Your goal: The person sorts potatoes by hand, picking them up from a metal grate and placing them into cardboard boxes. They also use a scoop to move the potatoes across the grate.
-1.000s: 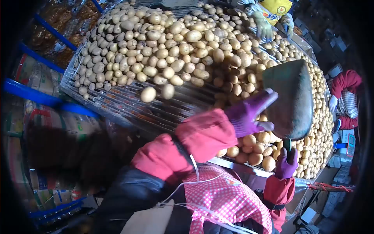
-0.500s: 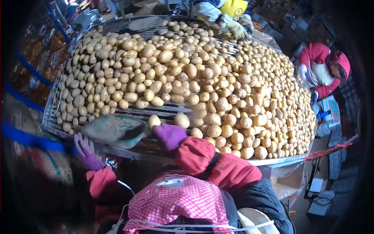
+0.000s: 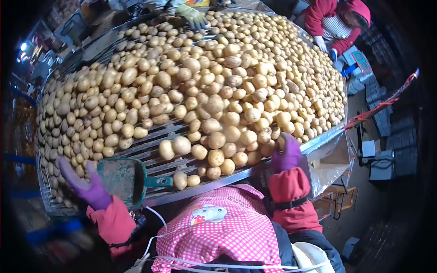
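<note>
Potatoes (image 3: 200, 95) cover a large slatted table (image 3: 152, 148) in front of me. My left hand (image 3: 86, 184), in a purple glove, is spread with thumb and fingers apart at the table's left front. Just to its right lies a worn green scoop (image 3: 119, 179), its handle pointing right and no fingers around it. My right hand (image 3: 287, 154), also in a purple glove, is at the front edge beside the potatoes at right. Its fingers are extended and slightly blurred, and they hold nothing I can see.
A metal rim (image 3: 214, 183) runs along the table's front. At upper right, a person in a red hood (image 3: 355, 13) works at the potatoes. Another person's gloved hand (image 3: 193, 17) reaches in from the far side. A clear-lined box (image 3: 330, 159) stands below the right corner.
My right hand has moved right, from near the scoop handle to the potatoes at the front edge. The scoop now lies with its handle in plain view. The whole view has shifted.
</note>
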A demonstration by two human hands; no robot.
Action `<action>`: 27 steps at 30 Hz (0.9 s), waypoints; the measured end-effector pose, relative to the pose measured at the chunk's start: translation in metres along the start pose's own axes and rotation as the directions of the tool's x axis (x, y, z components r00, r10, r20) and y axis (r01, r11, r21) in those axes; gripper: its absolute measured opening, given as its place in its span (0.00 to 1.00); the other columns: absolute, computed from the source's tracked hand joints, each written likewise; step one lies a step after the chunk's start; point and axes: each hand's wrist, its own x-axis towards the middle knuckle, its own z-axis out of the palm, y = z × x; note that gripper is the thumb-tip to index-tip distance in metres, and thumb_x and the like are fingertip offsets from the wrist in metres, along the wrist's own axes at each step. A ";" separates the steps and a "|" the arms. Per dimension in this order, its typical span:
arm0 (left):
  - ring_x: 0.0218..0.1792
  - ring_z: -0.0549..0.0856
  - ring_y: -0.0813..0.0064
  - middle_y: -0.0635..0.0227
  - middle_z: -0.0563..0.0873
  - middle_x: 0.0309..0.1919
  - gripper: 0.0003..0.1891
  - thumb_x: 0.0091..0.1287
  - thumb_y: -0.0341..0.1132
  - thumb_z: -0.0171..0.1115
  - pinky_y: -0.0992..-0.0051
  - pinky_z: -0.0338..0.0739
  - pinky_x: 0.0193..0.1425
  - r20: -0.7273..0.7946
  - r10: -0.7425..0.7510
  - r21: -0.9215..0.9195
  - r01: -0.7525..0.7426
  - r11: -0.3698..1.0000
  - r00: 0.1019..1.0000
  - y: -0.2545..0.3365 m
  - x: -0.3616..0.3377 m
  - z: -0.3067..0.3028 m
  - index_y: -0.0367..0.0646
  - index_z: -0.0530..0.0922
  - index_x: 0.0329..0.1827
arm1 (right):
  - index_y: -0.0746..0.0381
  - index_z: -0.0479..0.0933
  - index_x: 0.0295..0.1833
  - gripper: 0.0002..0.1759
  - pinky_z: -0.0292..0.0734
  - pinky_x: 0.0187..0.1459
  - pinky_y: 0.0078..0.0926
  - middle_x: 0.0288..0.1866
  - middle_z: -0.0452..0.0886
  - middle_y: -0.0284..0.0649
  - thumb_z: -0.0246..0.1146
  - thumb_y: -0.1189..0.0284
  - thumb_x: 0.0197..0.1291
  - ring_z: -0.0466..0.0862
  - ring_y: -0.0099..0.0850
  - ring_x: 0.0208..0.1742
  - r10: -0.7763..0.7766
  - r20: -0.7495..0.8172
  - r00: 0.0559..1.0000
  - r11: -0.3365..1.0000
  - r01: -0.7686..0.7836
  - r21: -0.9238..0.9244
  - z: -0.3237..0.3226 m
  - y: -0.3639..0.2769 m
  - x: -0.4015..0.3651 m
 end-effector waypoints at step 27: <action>0.67 0.70 0.50 0.63 0.78 0.60 0.39 0.38 0.55 0.75 0.42 0.59 0.72 0.650 0.711 -0.716 -0.528 0.456 -0.268 0.388 -0.110 0.273 0.61 0.82 0.61 | 0.59 0.75 0.58 0.25 0.70 0.26 0.26 0.39 0.80 0.40 0.61 0.53 0.65 0.78 0.29 0.30 0.876 0.378 0.298 -0.324 -0.215 0.921 -0.200 0.392 -0.259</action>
